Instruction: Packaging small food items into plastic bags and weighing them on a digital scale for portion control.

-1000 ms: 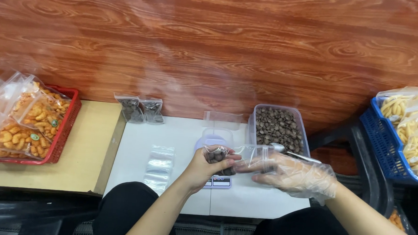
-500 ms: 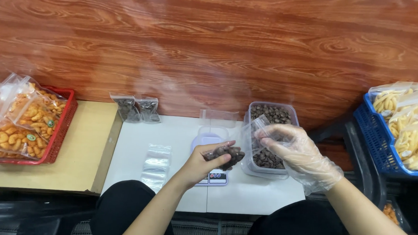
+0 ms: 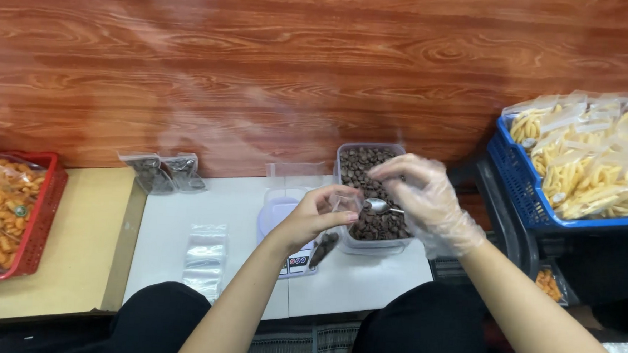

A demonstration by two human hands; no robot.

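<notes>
As the gloved right hand grips a metal spoon over the tub of dark chips, the bare left hand pinches 1 small clear bag open beside it, mid-fill; tipping the spoonful in looks like it needs a steady bag mouth.

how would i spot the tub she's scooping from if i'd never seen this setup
Start at the white table below the wood-grain wall. Near its right end, under the gloved right hand, sits a clear plastic tub. It alone holds loose dark brown pieces; the baskets at the sides hold bagged yellow and orange snacks.
</notes>
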